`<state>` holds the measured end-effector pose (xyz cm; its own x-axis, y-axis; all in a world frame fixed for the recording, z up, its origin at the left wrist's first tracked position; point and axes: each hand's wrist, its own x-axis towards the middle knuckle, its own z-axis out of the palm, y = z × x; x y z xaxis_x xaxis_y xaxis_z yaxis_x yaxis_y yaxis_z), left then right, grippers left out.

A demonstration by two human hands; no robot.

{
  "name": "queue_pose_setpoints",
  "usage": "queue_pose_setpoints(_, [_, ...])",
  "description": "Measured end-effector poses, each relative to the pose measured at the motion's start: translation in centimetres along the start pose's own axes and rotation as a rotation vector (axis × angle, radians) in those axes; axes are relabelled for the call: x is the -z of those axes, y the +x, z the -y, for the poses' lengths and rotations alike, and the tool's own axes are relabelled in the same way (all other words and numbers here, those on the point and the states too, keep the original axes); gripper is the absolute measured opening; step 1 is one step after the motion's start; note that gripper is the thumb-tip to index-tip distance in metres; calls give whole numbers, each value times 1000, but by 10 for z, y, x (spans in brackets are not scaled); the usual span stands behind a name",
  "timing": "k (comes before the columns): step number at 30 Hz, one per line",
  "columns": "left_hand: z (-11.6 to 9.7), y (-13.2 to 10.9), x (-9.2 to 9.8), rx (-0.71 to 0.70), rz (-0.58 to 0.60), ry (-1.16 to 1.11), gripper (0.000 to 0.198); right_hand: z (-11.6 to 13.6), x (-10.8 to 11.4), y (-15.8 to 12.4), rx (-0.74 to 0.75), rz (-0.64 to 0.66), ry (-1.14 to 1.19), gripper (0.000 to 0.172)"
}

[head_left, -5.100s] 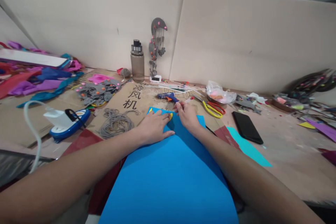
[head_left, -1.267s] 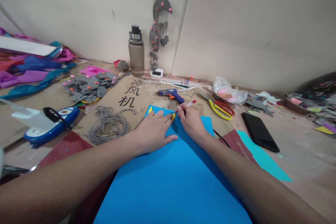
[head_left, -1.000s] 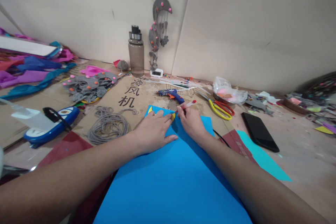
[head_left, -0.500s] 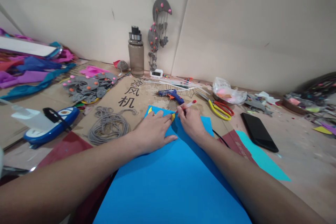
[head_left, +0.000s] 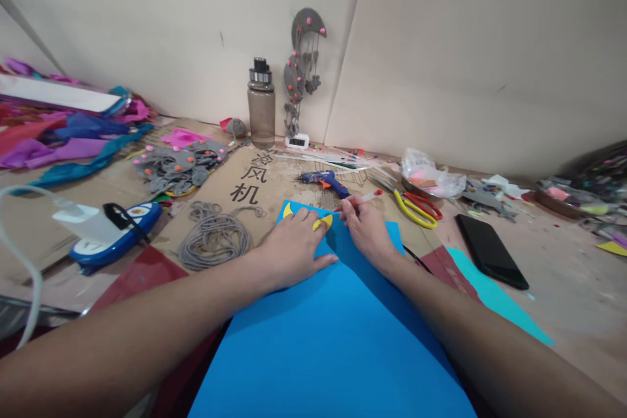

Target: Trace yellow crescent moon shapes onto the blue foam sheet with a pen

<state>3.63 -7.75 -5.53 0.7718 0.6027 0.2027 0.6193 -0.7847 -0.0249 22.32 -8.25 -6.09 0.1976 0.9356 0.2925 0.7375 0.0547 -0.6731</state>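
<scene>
A large blue sheet [head_left: 323, 339] stretches away from me, with a yellow crescent-shaped piece [head_left: 322, 222] on its far part. My left hand [head_left: 296, 248] lies flat over the crescent, fingers extended and thumb spread, so the crescent's middle is covered and only its two ends show. Just right of the crescent, my right hand [head_left: 365, 228] grips a red-ended pen [head_left: 368, 196] with bent fingers. The pen's writing tip is hidden by the fingers. Beyond the sheet's far edge lies a blue hot glue gun [head_left: 326, 181].
Yellow-and-red-handled scissors [head_left: 416, 209] and a black phone [head_left: 491, 251] lie to the right. A grey cord coil [head_left: 213, 238] and blue power strip [head_left: 117, 235] are on the left. Behind stand a water bottle [head_left: 261, 108] and small white clock [head_left: 296, 142].
The view has shifted, so everything appears slightly farther right and lower. My right hand with the pen sits slightly farther from the crescent's end. My left hand stays on the crescent.
</scene>
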Motion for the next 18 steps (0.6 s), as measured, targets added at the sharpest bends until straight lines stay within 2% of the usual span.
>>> queue_pose_setpoints(6, [-3,-1,4,-15,35,-4,65,19,-2,12,141,99,161,26])
queue_pose_setpoints(12, [-6,-1,5,62,84,-48,59,46,-26,32,151,190,262,21])
queue_pose_setpoints(18, [-6,-2,8,80,106,-141,60,42,-48,48,163,265,265,17])
